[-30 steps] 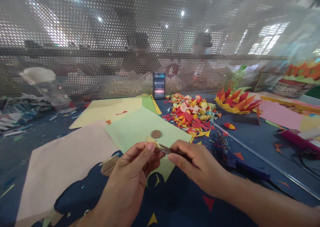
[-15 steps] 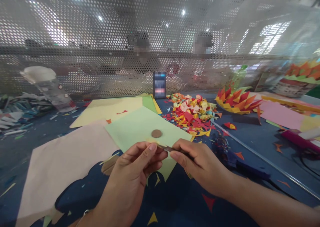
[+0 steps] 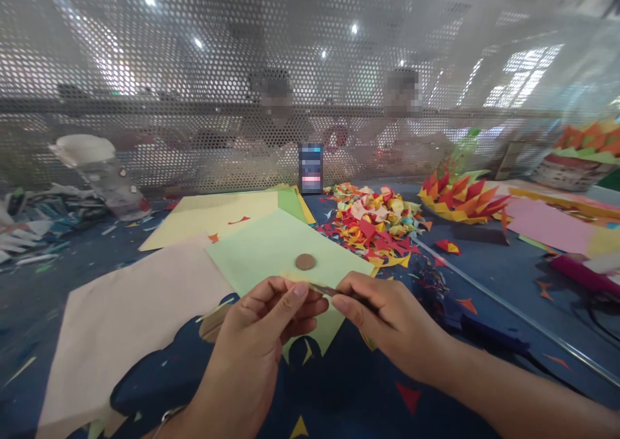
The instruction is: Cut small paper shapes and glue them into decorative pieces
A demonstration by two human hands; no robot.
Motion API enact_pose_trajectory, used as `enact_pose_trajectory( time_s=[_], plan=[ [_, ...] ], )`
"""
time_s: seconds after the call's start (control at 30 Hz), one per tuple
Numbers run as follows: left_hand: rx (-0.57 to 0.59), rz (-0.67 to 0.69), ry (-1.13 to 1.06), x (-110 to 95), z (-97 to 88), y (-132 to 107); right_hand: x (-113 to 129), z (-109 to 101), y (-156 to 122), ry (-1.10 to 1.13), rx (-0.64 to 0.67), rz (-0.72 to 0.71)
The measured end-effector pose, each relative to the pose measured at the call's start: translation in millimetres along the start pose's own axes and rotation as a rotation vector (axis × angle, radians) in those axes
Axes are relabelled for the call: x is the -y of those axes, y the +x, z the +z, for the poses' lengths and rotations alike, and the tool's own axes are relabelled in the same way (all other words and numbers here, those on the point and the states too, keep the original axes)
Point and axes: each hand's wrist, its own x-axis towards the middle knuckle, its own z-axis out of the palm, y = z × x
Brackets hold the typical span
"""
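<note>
My left hand [image 3: 264, 326] is closed in a pinch at the centre, with the pale yellow edge of a small paper piece [image 3: 291, 277] showing at its fingertips. Opposite it, my right hand [image 3: 385, 313] is wrapped round a thin, pointed metal tool [image 3: 323, 289] whose handle the fingers hide; whether it is scissors or a blade I cannot tell. Its tip meets the paper at my left fingertips. Just beyond the hands a round brown disc [image 3: 305, 261] lies flat on a light green sheet [image 3: 264, 242]. Beside my left wrist is a pale pink sheet [image 3: 130, 297] with scalloped cut-outs.
Paper scraps [image 3: 375, 216] are heaped behind my right hand, near a red-orange paper crown [image 3: 460, 197]. A dark blue glue gun [image 3: 489, 332] and a clear rod [image 3: 513, 310] lie at right. A phone [image 3: 310, 168] stands before the perforated screen; a white-lidded bottle [image 3: 104, 177] is at left.
The view has shifted slightly. My left fingers have curled in a little, and less of the metal tool shows between my hands. The disc and sheets lie as before.
</note>
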Motion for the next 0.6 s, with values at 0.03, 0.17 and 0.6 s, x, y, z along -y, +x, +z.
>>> enact_pose_trajectory(
  time_s=[0.03, 0.17, 0.6],
  plan=[
    [0.0, -0.005, 0.009, -0.3, 0.1, 0.1, -0.5, 0.3, 0.0, -0.002, 0.002, 0.001],
    [0.012, -0.02, 0.034, -0.7, -0.5, -0.2, -1.2, 0.3, -0.2, -0.012, 0.012, 0.002],
    [0.068, 0.029, 0.118, 1.0, -3.3, 2.5, 0.6, -0.9, 0.5, -0.016, 0.014, 0.004]
  ],
)
